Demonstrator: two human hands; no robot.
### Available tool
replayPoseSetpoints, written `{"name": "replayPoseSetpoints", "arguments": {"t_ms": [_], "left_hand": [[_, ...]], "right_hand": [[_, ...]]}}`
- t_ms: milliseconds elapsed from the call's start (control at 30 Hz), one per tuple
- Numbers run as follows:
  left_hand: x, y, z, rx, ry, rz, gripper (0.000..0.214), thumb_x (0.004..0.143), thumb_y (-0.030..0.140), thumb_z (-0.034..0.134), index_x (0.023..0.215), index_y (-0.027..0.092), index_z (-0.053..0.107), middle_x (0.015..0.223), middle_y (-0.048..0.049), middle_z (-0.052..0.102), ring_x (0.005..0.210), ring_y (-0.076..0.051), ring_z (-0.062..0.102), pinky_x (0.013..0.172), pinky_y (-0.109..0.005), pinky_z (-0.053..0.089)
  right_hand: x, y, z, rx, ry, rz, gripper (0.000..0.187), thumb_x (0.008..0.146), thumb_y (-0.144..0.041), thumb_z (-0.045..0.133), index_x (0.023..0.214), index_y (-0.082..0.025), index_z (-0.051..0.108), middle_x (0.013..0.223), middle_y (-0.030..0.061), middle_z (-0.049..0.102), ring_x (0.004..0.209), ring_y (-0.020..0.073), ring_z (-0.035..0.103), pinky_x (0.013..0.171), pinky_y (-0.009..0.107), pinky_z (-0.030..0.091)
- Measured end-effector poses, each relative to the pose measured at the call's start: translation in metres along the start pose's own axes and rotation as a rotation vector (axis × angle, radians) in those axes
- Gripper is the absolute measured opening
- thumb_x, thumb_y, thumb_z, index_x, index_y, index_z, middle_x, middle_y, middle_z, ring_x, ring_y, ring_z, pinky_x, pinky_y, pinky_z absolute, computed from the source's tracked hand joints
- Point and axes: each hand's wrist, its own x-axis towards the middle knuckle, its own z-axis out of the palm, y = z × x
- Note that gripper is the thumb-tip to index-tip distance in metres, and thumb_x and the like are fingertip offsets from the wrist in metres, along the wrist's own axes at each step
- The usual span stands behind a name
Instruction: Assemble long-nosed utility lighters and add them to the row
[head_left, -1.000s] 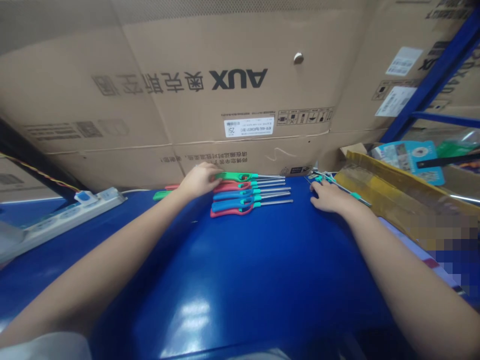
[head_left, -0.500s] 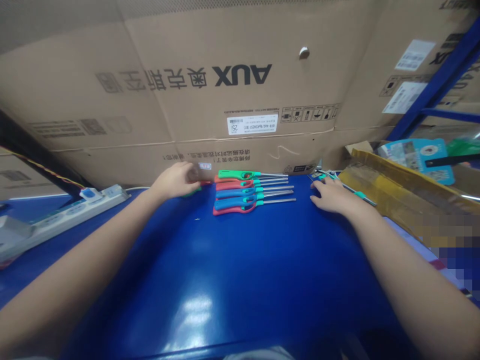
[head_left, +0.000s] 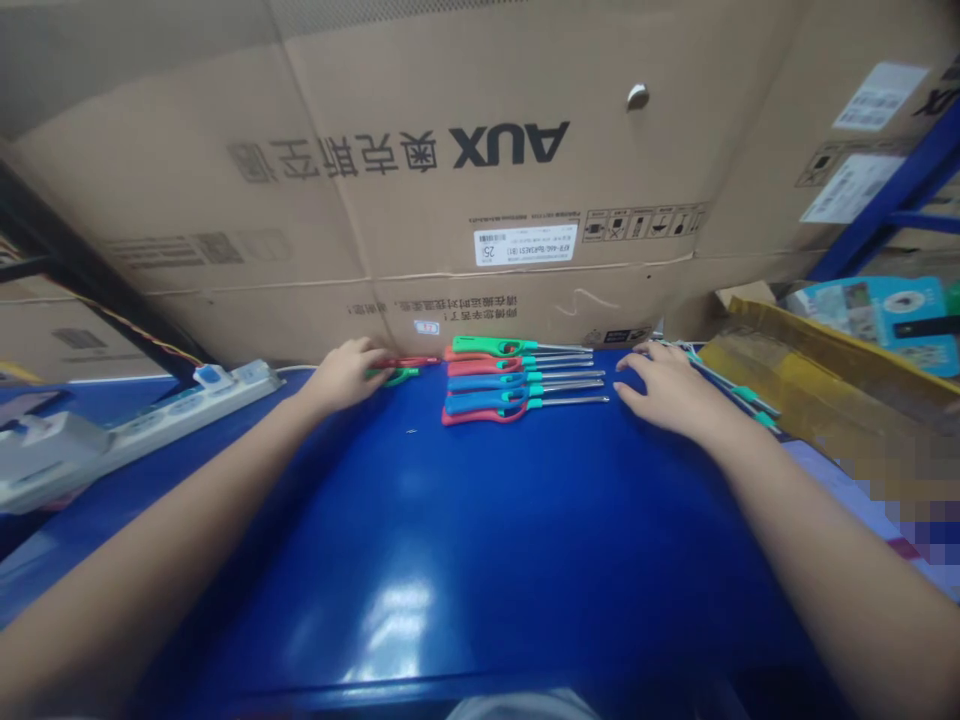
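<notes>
Near the back of the blue table, my left hand [head_left: 349, 374] has its fingers bent together around the left end of a green lighter handle [head_left: 405, 373]. A red lighter handle [head_left: 418, 361] lies just behind it, partly covered by the fingers. My right hand [head_left: 664, 388] is over the table with thumb and fingers apart, holding nothing. Beside it, to the right, are metal lighter tubes with teal collars [head_left: 744, 394]. Between my hands several long-nosed lighters lie in a row, nozzles to the right: a green one [head_left: 480, 346], blue ones [head_left: 486, 401] and red ones [head_left: 480, 416].
A large cardboard box [head_left: 420, 250] stands along the back of the blue table [head_left: 480, 540]. At left lies a white power strip [head_left: 169, 420] with plugs in it. A taped carton [head_left: 810, 370] and a blue printed card [head_left: 900, 310] are at right.
The view has shifted a little to the left. My left hand has drawn away from the lighter row, uncovering more of the green and red handles. My right hand has come nearer the nozzle tips.
</notes>
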Motion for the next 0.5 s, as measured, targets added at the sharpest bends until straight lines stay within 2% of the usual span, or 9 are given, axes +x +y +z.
{"name": "replayPoseSetpoints", "arguments": {"t_ms": [200,367,500], "left_hand": [[0.014,0.021,0.002,0.024,0.036,-0.027,0.04,0.095,0.05,0.049,0.106,0.024,0.077,0.112,-0.0131,0.066,0.108,-0.033,0.061,0.084,-0.04,0.05],[0.023,0.03,0.001,0.028,0.026,-0.059,0.037,0.093,0.05,0.054,0.101,0.024,0.079,0.112,-0.013,0.066,0.108,-0.034,0.061,0.083,-0.04,0.05],[0.029,0.032,-0.003,0.04,-0.003,-0.066,0.029,0.091,0.043,0.058,0.09,0.023,0.079,0.108,-0.0123,0.067,0.104,-0.033,0.063,0.078,-0.038,0.05]], "right_hand": [[-0.002,-0.007,0.005,0.019,-0.065,-0.13,0.034,0.097,-0.034,0.049,0.118,-0.018,0.071,0.138,0.0184,0.054,0.131,0.0363,0.05,0.109,0.048,0.045],[-0.003,-0.002,0.008,0.029,-0.075,-0.139,0.034,0.094,-0.025,0.048,0.119,-0.017,0.07,0.14,0.0189,0.052,0.132,0.0364,0.049,0.107,0.049,0.046],[-0.004,-0.002,0.006,0.043,-0.044,-0.138,0.034,0.092,-0.022,0.049,0.117,-0.018,0.071,0.138,0.0187,0.054,0.13,0.0367,0.05,0.107,0.049,0.047]]}}
